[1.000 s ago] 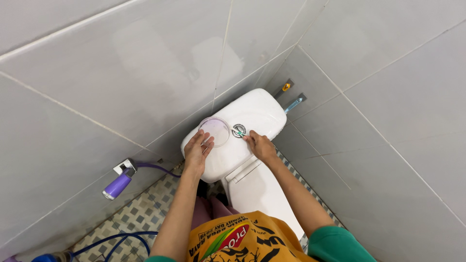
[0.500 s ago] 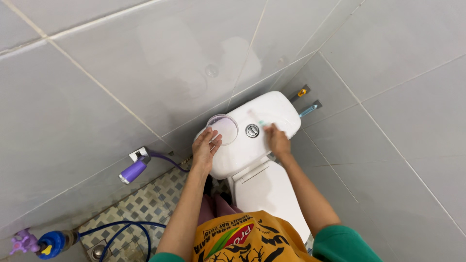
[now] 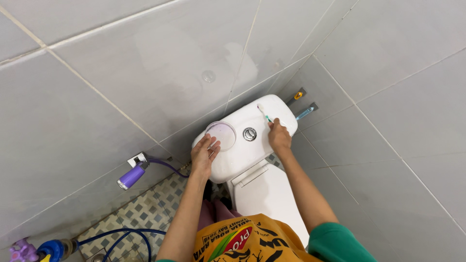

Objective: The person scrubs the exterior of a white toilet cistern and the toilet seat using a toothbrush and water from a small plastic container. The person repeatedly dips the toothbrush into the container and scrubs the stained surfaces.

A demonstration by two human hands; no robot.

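A white toilet tank lid (image 3: 238,150) lies below me with a round chrome flush button (image 3: 249,134) in its middle. My left hand (image 3: 204,154) rests flat on the lid's left part, fingertips touching a clear purple-tinted cup (image 3: 221,135) that stands there. My right hand (image 3: 279,136) grips a toothbrush (image 3: 264,113) with a green-and-white handle, its bristle head pressed on the lid's far right part near the wall.
Grey tiled walls close in on all sides. A purple bidet sprayer (image 3: 132,175) hangs on the left wall; a blue hose (image 3: 121,238) and blue tap (image 3: 52,248) sit low left. Two wall fittings (image 3: 305,110) stick out behind the tank. The toilet seat lid (image 3: 264,191) is closed.
My right hand has carried the toothbrush from the flush button to the lid's far right part. My left hand has stayed by the cup. The view has shifted slightly.
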